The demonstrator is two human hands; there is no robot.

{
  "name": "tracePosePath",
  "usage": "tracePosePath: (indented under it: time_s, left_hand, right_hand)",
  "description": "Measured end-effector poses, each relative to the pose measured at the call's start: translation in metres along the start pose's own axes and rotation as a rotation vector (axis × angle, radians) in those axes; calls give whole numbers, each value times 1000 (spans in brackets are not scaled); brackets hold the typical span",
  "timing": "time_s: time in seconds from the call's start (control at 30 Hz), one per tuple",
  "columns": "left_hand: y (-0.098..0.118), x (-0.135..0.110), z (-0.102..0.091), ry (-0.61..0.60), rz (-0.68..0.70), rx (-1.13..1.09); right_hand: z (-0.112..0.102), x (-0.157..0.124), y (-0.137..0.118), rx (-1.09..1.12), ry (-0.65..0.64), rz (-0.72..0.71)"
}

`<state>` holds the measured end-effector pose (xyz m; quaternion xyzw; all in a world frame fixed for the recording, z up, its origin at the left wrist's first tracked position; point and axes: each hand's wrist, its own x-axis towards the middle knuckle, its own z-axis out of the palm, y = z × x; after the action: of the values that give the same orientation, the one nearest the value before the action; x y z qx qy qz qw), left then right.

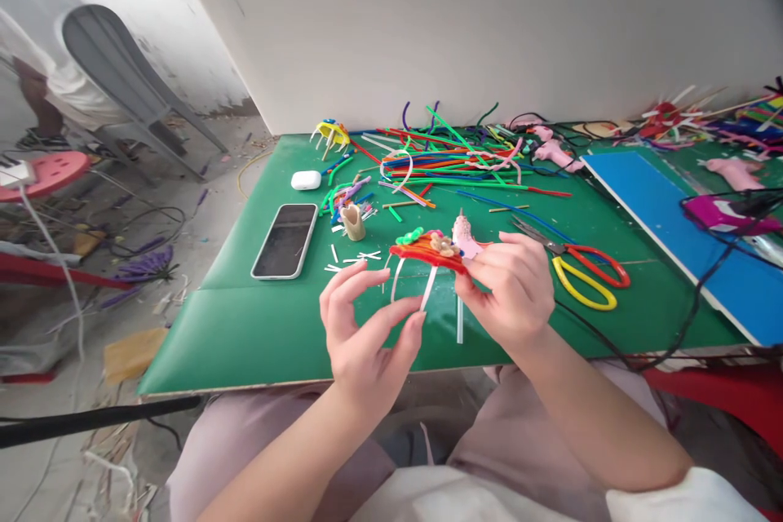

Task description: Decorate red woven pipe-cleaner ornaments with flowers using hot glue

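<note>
A small craft of red-orange pipe cleaners (422,251) with green, beige and pink curled bits on top is held above the table. White strips hang beneath it. My right hand (514,285) pinches the craft's right end between thumb and fingers. Below its left side, my left hand (370,334) has thumb and index finger closed on a white strip (430,287), other fingers raised. Just behind the craft is a pink glue gun (465,238), partly hidden by it and my right hand; I cannot tell whether that hand touches it.
Scissors (575,261) with red and yellow handles lie right of my right hand. A phone (285,241), earphone case (306,179) and bamboo-like cup (353,223) stand left. Pipe cleaners (428,163) pile up behind, near a yellow craft (332,133). A blue board (673,236) and black cable lie right.
</note>
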<state>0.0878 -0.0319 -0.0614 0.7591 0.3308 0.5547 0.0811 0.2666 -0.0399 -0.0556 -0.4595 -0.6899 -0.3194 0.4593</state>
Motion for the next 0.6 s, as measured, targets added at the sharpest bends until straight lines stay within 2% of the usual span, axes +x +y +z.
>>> tracePosePath:
  time_s: [0.2,0.4,0.5,0.57,0.6]
  left_hand:
    - [7,4,2,-36,-56,-47]
    - [9,2,3,-53,-56,-22]
    - [14,12,-1,16,-23,-11]
    - [21,16,-12,107,4,-56]
    - [24,13,-22,109,-66,-120]
  right_hand:
    - [-2,2,-3,6,-10,-4]
    - [-3,3,-3,10,-18,-3]
    - [-5,5,-3,11,-20,-8]
    - [-8,6,-3,11,-14,-4]
    - [-10,7,-3,10,-20,3]
